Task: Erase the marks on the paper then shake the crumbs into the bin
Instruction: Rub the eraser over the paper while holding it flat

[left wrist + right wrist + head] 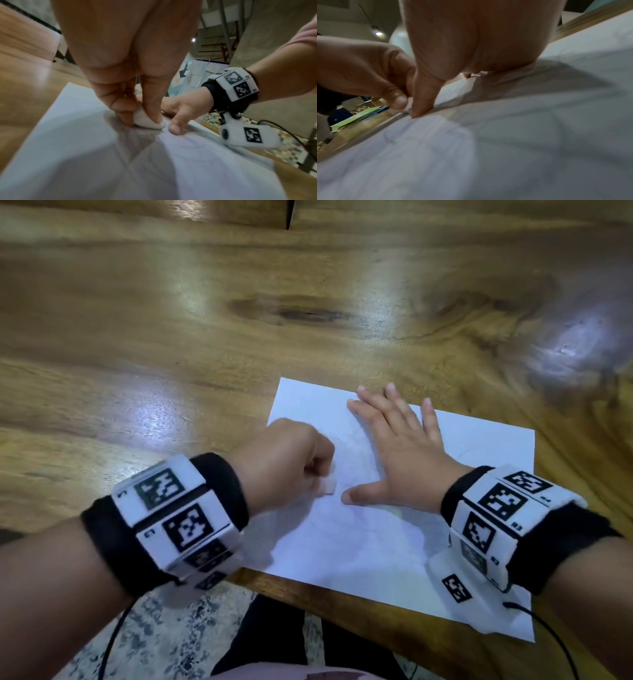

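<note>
The paper is a plain white sheet lying flat at the near edge of the wooden table, turned a bit so its corners sit at an angle to the table edge. It looks slightly wrinkled, with only faint grey pencil lines left on it, easiest to spot in the right wrist view near the thumb. A small white eraser is pressed down on the sheet roughly mid-page, pinched between the thumb and curled fingers of the left hand, which is balled up tight around it. The picture's a little blurry around that hand. Just beside it, the right hand lies flat on the paper, fingers straight and spread, thumb stuck out toward the eraser, holding nothing. Both wrists have black bands with white marker blocks. The patterned floor shows under the table edge.
</note>
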`<action>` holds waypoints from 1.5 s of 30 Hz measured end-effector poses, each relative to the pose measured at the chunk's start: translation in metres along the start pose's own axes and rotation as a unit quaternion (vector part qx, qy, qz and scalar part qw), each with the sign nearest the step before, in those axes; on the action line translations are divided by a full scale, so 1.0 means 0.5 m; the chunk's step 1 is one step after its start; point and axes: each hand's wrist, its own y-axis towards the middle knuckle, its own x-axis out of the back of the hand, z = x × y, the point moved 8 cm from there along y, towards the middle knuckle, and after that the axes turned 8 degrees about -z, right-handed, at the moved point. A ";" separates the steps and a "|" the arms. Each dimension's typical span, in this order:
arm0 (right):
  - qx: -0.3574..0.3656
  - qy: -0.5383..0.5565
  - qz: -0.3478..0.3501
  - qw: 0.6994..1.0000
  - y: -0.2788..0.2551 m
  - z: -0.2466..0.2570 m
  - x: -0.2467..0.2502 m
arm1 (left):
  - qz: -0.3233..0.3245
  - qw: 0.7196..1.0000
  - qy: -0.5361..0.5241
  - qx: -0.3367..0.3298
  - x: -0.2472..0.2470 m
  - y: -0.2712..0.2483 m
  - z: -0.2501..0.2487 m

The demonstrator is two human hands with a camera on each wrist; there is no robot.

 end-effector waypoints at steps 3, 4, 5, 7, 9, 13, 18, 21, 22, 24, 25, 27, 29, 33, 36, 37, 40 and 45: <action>-0.002 0.002 -0.001 1.000 0.000 0.000 0.001 | -0.105 0.994 -0.007 0.036 0.061 0.054 0.007; -0.004 0.002 -0.003 1.000 0.000 -0.001 0.001 | -0.131 0.990 -0.004 0.054 0.081 0.071 0.009; -0.005 0.001 -0.005 1.000 0.000 -0.001 0.000 | -0.137 0.989 -0.001 0.060 0.088 0.079 0.010; -0.003 -0.007 0.000 1.000 0.001 0.000 -0.003 | -0.104 0.993 0.005 0.047 0.068 0.053 0.012; 0.005 -0.020 0.006 1.000 0.002 -0.001 -0.008 | -0.038 0.999 -0.010 0.038 0.033 0.006 0.017; 0.010 -0.029 0.010 0.999 0.002 0.002 -0.013 | -0.112 0.992 -0.013 0.058 0.068 0.034 0.035; 0.008 -0.035 0.011 0.999 0.000 0.002 -0.013 | -0.093 0.995 0.003 0.039 0.048 0.005 0.031; 0.010 -0.040 0.016 0.999 0.000 -0.001 -0.015 | -0.022 0.999 -0.021 0.024 0.007 -0.045 0.028; 0.010 -0.041 0.017 0.999 0.001 -0.001 -0.016 | -0.051 0.998 -0.022 0.031 0.023 -0.033 0.031; 0.008 -0.043 0.019 0.999 0.002 -0.001 -0.018 | -0.128 0.990 -0.003 0.057 0.072 0.013 0.041; 0.006 -0.040 0.018 0.999 0.001 -0.001 -0.018 | -0.152 0.986 0.005 0.070 0.090 0.032 0.045; 0.004 -0.035 0.017 0.999 0.001 0.000 -0.016 | -0.153 0.985 0.012 0.076 0.095 0.040 0.051; 0.005 -0.034 0.020 0.999 0.000 0.001 -0.016 | -0.113 0.992 0.016 0.054 0.068 -0.004 0.052; 0.007 -0.035 0.019 0.999 0.001 -0.001 -0.019 | -0.065 0.995 -0.031 0.069 0.038 -0.051 0.062; 0.005 -0.036 0.018 0.999 0.002 -0.002 -0.019 | -0.133 0.988 -0.027 0.080 0.085 0.011 0.067; 0.004 -0.036 0.018 0.999 0.002 -0.002 -0.019 | -0.143 0.986 -0.022 0.081 0.092 0.026 0.068; 0.003 -0.034 0.022 0.999 0.002 0.000 -0.018 | -0.129 0.989 -0.011 0.070 0.072 -0.007 0.069; 0.004 -0.040 0.026 0.999 0.002 -0.002 -0.019 | -0.054 0.995 -0.021 0.083 0.037 -0.073 0.073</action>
